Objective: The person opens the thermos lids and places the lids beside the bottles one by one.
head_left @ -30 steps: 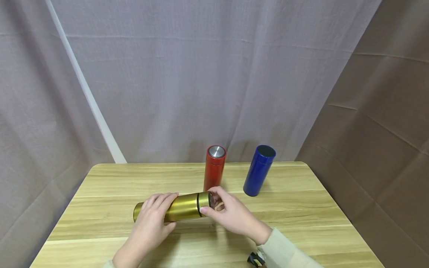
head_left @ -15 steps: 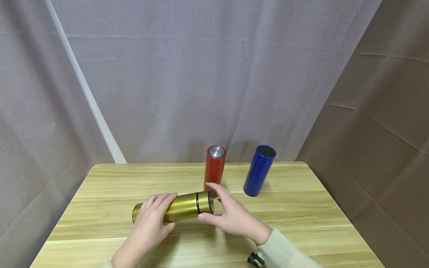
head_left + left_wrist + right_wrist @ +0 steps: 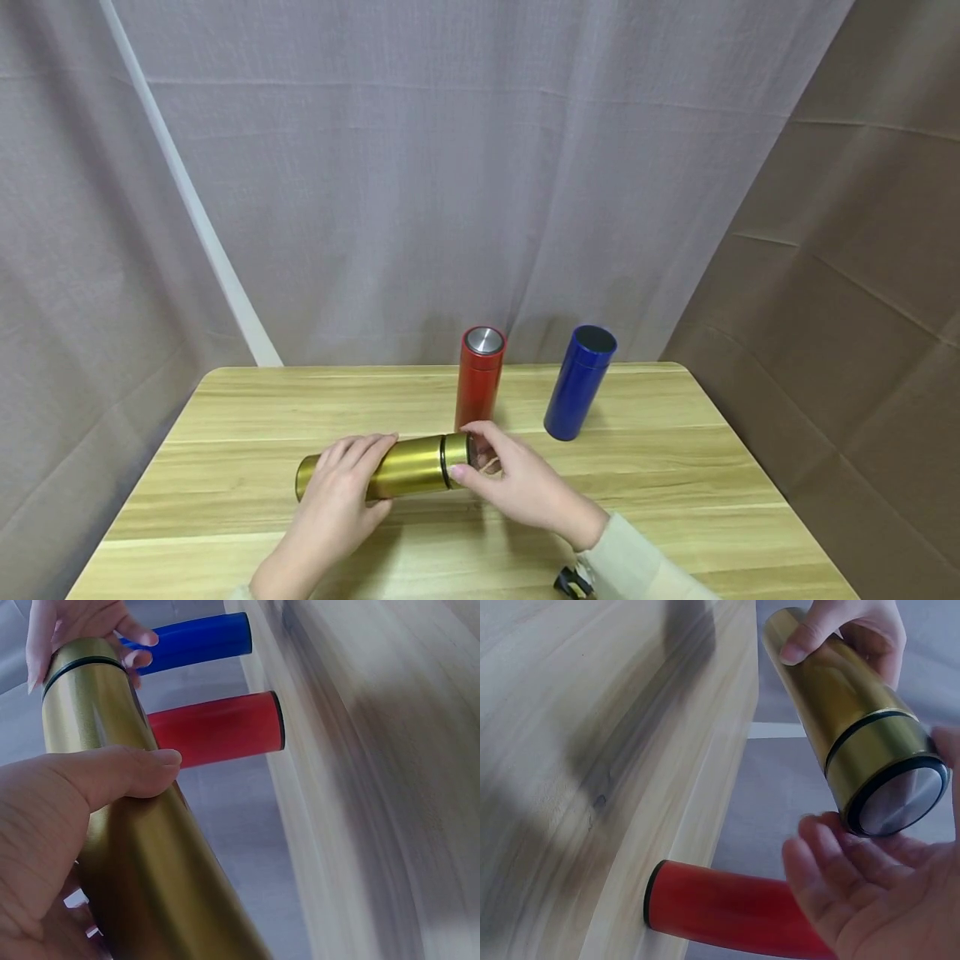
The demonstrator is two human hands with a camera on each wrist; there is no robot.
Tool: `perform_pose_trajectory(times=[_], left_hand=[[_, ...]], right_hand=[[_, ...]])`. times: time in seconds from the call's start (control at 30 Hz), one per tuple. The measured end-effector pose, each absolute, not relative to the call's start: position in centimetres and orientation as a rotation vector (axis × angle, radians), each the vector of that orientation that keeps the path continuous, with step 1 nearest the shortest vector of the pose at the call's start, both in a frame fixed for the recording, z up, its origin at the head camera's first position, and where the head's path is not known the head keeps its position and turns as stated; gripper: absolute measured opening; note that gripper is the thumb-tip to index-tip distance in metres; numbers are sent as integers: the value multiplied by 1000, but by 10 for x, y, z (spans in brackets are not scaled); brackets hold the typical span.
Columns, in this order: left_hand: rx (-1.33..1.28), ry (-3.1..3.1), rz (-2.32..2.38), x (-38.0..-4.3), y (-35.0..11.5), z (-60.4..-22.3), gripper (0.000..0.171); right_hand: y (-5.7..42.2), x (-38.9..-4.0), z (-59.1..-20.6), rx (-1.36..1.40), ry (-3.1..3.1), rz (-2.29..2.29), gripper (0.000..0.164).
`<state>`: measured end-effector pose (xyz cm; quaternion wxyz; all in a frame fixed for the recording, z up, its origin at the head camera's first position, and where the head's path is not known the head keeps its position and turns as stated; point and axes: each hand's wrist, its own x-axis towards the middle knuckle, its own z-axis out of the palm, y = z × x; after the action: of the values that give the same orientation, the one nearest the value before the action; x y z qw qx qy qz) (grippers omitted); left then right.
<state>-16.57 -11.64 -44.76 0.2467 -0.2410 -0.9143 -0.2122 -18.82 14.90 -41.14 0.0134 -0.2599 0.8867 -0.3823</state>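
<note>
A gold thermos (image 3: 411, 467) lies almost level, raised over the table, its lid end towards the right. My left hand (image 3: 337, 487) grips its body, with the thumb (image 3: 142, 771) across the near side in the left wrist view. At the other end, my right hand (image 3: 517, 483) holds the gold lid (image 3: 877, 761) between thumb and fingers. A dark ring shows at the seam between lid and body. In the right wrist view the lid's silver end disc faces the camera, and the right fingers (image 3: 855, 862) curve beneath the rim.
Behind the gold thermos a red thermos (image 3: 480, 379) with a silver top stands upright. A blue thermos (image 3: 579, 383) with a dark top stands to its right. The wooden table (image 3: 247, 417) has grey curtains (image 3: 420, 208) behind and at its sides.
Half a second ago the right fingers were spread away from the lid; now they have closed round it again. The left hand and the gold thermos have hardly moved.
</note>
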Motion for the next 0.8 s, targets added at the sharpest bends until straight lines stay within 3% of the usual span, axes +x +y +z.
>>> perform_pose_trajectory(times=[0.17,0.33,0.53,0.8], left_hand=[[-645,-2508,-610,-165,-117,-449,85],[-641,-2525,-634,-165,-117,-449,85],[-653,-2515,-634,-164,-116,-449,84],[-659,-2513,-625,-165,-116,-451,84]], right_hand=[[150,-188,-411,-951,2695,-1235,65],[150,-187,-411,-889,2721,-1228,69],[150,-187,-410,-724,2800,-1123,58],[151,-187,-411,-778,2736,-1136,56]])
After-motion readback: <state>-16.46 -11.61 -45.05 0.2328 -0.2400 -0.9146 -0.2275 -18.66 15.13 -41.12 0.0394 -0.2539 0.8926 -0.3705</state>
